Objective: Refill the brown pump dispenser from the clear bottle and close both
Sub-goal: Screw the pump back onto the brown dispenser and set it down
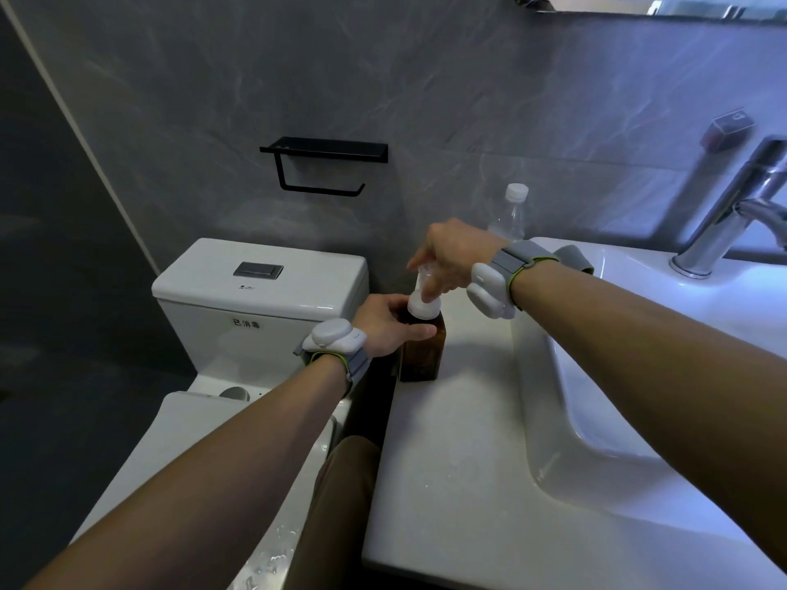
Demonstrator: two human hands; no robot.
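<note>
L hand [389,323] wraps the shoulder of brown pump dispenser [421,349], upright at desk [447,440] edge. R hand [447,259] pinches white pump top [422,306] from above; nozzle mostly hidden. Clear bottle [509,215] behind, capped, partly hidden by R wrist.

A white toilet cistern [259,287] stands against the grey marbled wall [340,78], with a chrome flush plate [258,270] on its lid and a small printed label [246,323] on its front face. Above it a black paper-roll holder [324,161] is fixed to the wall. To the right lies a white vanity top [447,462] with a basin [617,398] sunk in it, and a chrome faucet [732,210] stands at the far right corner. Water droplets [272,559] sit on the toilet's near rim.
</note>
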